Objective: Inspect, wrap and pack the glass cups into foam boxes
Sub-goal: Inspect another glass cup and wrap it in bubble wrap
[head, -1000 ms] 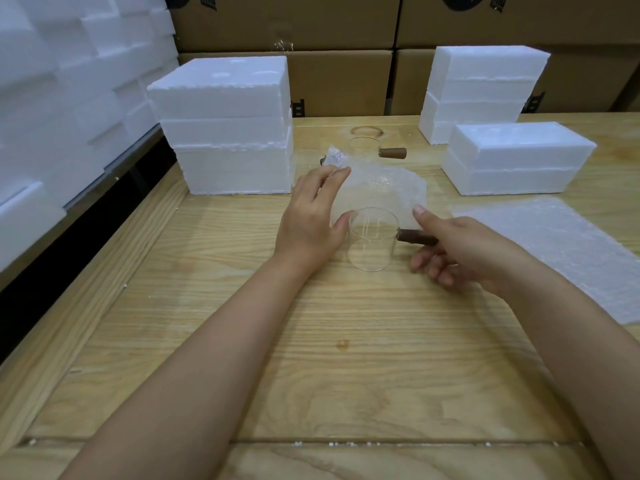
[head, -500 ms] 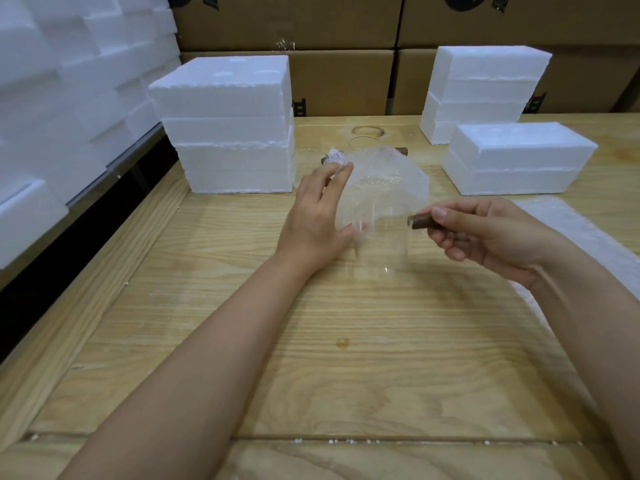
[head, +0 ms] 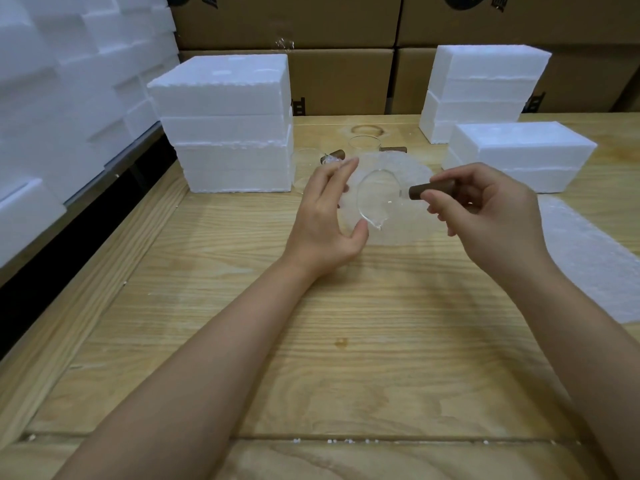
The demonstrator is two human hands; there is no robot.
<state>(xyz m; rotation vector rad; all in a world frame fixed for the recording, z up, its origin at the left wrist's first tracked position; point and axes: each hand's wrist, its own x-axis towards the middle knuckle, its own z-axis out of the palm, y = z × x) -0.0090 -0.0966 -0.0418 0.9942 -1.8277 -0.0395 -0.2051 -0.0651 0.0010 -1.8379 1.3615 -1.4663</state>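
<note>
A clear glass cup (head: 375, 199) with a brown wooden handle (head: 429, 190) hangs tilted above the table, its mouth turned toward me. My right hand (head: 485, 216) pinches that handle. My left hand (head: 329, 216) is beside the cup's left wall with fingers straight and the thumb near its lower rim. A sheet of bubble wrap (head: 408, 223) lies on the table under the cup. Two more glass cups with brown handles (head: 363, 143) (head: 306, 161) stand behind.
A stack of white foam boxes (head: 225, 123) stands at the left. More foam boxes (head: 485, 84) (head: 519, 154) stand at the right. A larger bubble wrap sheet (head: 588, 258) lies at the right edge. Cardboard cartons (head: 339, 81) line the back; foam pieces (head: 69, 98) pile at far left.
My right hand has lifted the cup off the table by its handle and tipped it so the mouth faces me. My left hand stayed next to the glass.
</note>
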